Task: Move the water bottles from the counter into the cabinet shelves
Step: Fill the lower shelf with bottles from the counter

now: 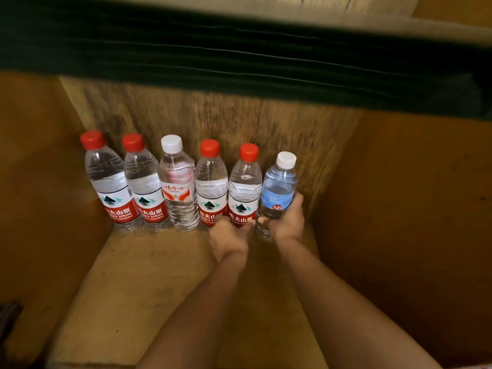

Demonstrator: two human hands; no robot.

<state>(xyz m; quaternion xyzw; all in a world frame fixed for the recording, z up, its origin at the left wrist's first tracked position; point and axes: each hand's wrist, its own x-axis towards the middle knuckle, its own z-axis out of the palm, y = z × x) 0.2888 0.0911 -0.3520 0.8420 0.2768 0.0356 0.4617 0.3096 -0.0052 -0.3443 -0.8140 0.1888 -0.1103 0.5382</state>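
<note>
Bottles in one row along the back edge of the cabinet shelf (pixel 149 265), upright, touching or nearly so. From the left: two red-capped bottles (pixel 109 179), (pixel 145 182), white-capped bottle with orange label (pixel 177 187), two more red-capped bottles (pixel 211 185), (pixel 245 185), then blue-tinted bottle with white cap (pixel 279 187) nearest the right back corner. Left hand (pixel 231 235) at the base of the fifth bottle, fingers curled round its red label. Right hand (pixel 288 222) gripping the blue-tinted bottle low down, thumb and fingers wrapped round it.
</note>
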